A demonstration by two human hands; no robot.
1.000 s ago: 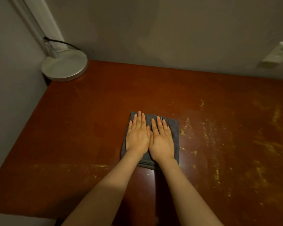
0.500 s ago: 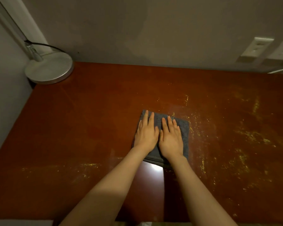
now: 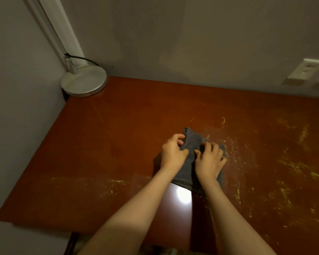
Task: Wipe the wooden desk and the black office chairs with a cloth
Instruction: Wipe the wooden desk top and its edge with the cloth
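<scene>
Both hands bunch the grey cloth (image 3: 193, 144) on the worktop (image 3: 118, 144): left hand (image 3: 173, 153) and right hand (image 3: 209, 160) each grasping it

Dim grey walls (image 3: 173, 34) meet at upper left above a round lamp base (image 3: 84, 82); an outlet (image 3: 306, 70) sits at upper right.

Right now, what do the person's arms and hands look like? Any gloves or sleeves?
No gloves, no sleeves in view. The left hand and right hand are bare, and so are the left forearm and right forearm down to the picture's edge. I see no watch, bracelet or ring, though the light is dim.
</scene>
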